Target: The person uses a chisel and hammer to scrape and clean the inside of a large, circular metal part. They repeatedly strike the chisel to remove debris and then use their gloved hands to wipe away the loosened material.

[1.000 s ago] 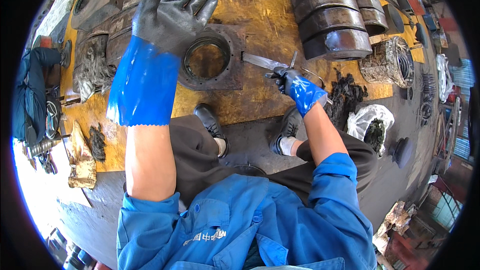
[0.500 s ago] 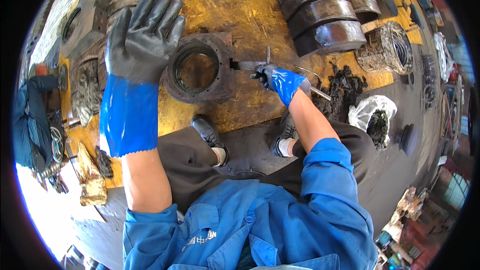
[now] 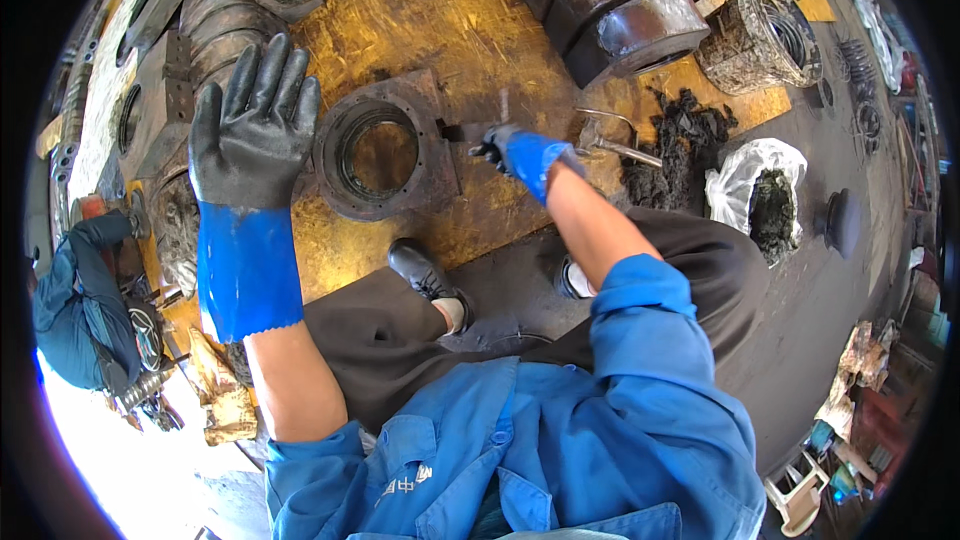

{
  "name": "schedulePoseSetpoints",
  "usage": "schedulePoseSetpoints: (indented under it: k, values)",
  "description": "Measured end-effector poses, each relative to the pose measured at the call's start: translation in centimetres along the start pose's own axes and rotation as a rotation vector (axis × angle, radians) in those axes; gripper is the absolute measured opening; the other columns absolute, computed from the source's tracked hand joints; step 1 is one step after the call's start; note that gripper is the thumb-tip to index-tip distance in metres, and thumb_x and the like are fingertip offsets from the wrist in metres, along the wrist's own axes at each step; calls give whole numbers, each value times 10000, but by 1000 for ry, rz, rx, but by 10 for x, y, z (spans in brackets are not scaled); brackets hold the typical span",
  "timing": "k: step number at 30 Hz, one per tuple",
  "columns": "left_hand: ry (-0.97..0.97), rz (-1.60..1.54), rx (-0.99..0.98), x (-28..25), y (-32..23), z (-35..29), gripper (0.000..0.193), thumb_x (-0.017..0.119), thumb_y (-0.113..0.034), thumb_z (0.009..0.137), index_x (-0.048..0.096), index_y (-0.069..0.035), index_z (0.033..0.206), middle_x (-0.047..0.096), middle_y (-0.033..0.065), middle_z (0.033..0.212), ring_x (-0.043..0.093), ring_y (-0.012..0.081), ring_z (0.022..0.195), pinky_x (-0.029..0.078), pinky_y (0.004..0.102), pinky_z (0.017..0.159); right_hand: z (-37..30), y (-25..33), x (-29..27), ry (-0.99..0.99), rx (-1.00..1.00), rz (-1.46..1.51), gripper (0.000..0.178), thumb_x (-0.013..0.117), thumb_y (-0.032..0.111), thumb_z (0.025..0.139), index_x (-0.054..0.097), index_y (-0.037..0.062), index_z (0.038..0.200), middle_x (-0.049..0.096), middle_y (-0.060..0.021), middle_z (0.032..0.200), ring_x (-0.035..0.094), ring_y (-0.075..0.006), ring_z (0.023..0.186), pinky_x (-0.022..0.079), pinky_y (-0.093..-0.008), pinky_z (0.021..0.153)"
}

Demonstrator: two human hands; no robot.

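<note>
My left hand [image 3: 255, 130], in a black glove with a blue cuff, is held up open, palm showing, fingers slightly apart and nothing in it. Just right of it, a square dark metal housing [image 3: 440, 175] with a round bore lies on the yellow, oil-stained work surface [image 3: 450, 40]. My right hand [image 3: 525, 152], gloved alike, is closed around a flat-bladed tool [image 3: 462, 131]. The dark blade points left at a notch in the housing's side; whether it touches is unclear. A thin rod sticks up by this hand, blurred by motion.
Right of my right hand lie a metal bar [image 3: 630, 152] and a pile of black greasy scraps [image 3: 690, 130]. A white plastic bag [image 3: 728, 185] holds more dark scraps. Large metal cylinders [image 3: 640, 30] stand beyond. Another person's blue-clothed body [image 3: 85, 300] is at far left.
My left hand has moved left and nearer to me, still open. My right hand has moved left with the flat-bladed tool, slightly closer to the housing. The whole view has shifted a little.
</note>
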State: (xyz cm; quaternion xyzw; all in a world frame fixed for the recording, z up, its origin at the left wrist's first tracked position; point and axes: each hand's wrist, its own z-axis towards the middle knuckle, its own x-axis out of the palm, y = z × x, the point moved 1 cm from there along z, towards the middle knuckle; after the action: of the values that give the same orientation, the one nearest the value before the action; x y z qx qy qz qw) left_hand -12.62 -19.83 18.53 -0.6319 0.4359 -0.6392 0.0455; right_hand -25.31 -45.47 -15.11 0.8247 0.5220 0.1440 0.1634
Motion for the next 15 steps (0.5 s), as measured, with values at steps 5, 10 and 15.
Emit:
schedulePoseSetpoints:
  k: [5,10,15]
  values:
    - [-6,18,55,8,-10,-2,669,466,-405,1024,305,-14,1542,288,223,1610,239,367,1514,221,565,1219,-70,35,-40,125,-139,-117,293,574,297,1007,703,44,937,666,-24,719,482,-90,511,380,-262,421]
    - [16,-35,0,9,-1,-4,670,481,-395,1019,307,-15,1542,280,227,1613,233,370,1516,215,574,1219,-125,60,-47,143,-291,-313,275,592,295,1002,702,43,1000,662,-1,763,466,-68,526,377,-246,446]
    - [57,-25,15,-7,-10,-4,667,500,-379,1014,312,-17,1541,280,228,1612,236,373,1514,221,574,1219,-109,49,-60,118,-314,-273,265,589,296,1007,713,63,983,747,-29,879,489,-68,520,372,-253,442]
